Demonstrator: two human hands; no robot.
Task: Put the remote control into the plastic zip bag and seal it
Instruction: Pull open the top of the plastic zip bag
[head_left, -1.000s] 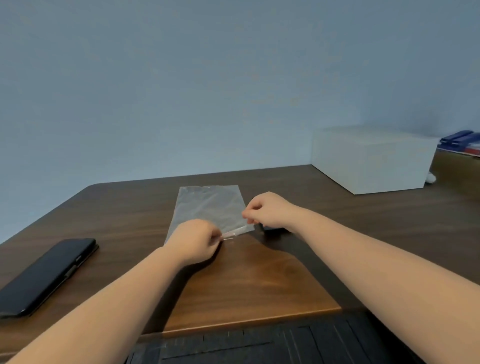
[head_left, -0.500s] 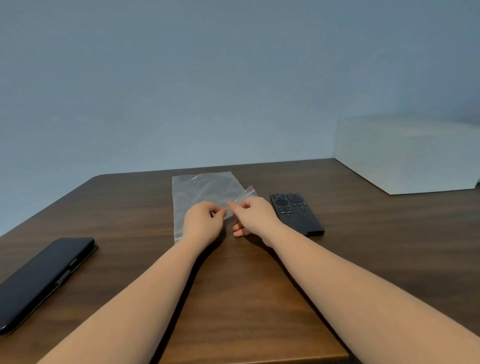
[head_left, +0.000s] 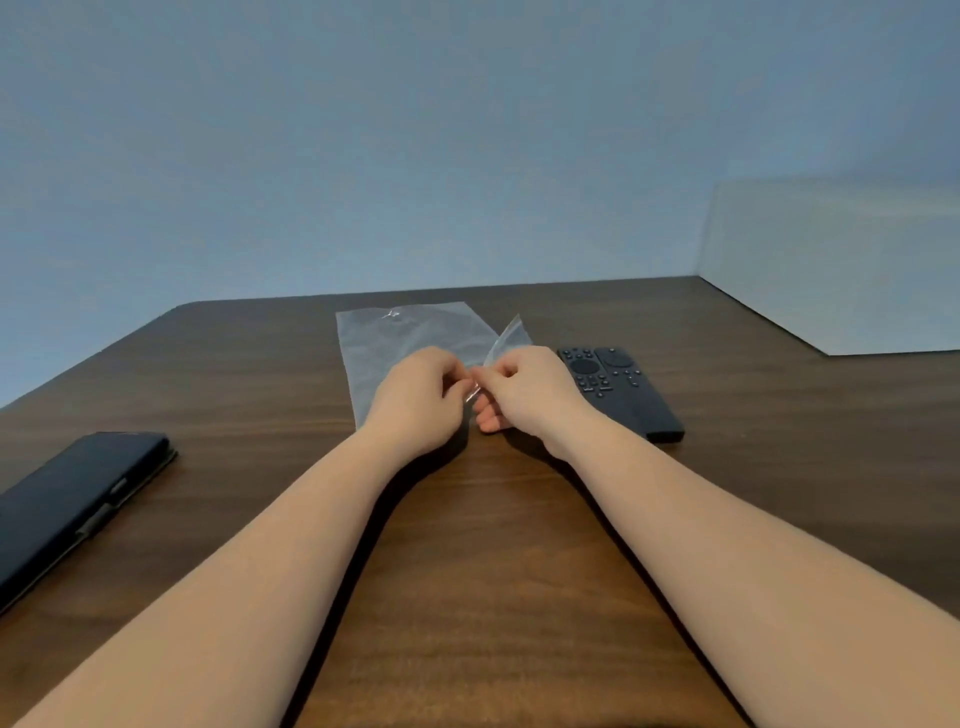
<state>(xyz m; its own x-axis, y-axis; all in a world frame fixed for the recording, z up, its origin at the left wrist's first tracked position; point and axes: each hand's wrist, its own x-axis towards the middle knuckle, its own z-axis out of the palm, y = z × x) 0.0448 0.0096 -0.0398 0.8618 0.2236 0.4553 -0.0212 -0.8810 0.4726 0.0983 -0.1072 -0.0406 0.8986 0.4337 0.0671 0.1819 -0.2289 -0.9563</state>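
A clear plastic zip bag lies flat on the dark wooden table, its far end toward the wall. My left hand and my right hand meet at the bag's near edge, both pinching the zip strip between thumb and fingers. The bag's near right corner is lifted and folded up above my right hand. A black remote control lies on the table just right of my right hand, buttons up, untouched.
A black phone in a case lies near the table's left edge. A white box stands at the back right against the blue wall.
My hands have drawn close together at the bag's near edge and lifted its right corner. The view has shifted, so the remote now shows beside my right hand.
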